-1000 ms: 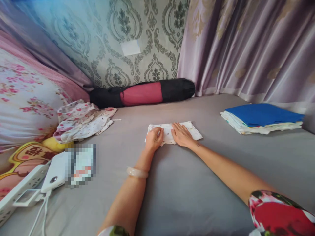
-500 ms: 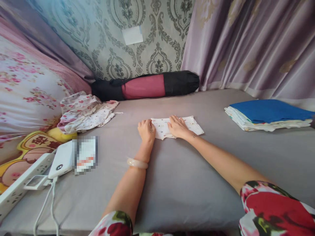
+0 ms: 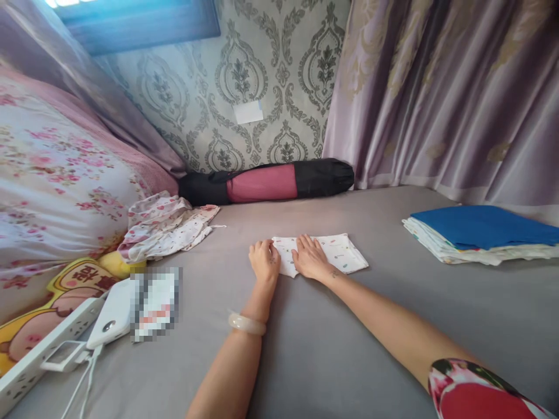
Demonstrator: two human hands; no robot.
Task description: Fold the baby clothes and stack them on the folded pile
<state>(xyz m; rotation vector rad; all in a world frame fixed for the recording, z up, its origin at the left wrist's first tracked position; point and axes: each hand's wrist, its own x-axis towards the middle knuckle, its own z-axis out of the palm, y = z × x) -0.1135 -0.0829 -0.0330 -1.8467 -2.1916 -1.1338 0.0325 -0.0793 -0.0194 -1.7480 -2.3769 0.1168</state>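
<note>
A folded white garment (image 3: pixel 345 250) with a small scattered print lies flat on the grey sheet in front of me. Its exact kind cannot be made out. At its left edge, my left hand (image 3: pixel 265 260) has its fingers bent and closed on the cloth; the fingertips are partly hidden. My right hand (image 3: pixel 310 256) rests palm down on the middle of the garment, fingers stretched out, covering part of it. A pale bangle (image 3: pixel 247 323) circles my left wrist.
A stack of folded cloths topped by a blue one (image 3: pixel 489 227) lies right. Crumpled printed clothes (image 3: pixel 168 230) lie left, above a power bank (image 3: pixel 114 314) with cables and a power strip (image 3: pixel 48 349). A black and pink rolled bag (image 3: pixel 262 182) lies along the wall.
The view has tilted up, so everything sits lower and a blue-framed window shows. My right hand has shifted slightly left over the garment, uncovering more of its right part.
</note>
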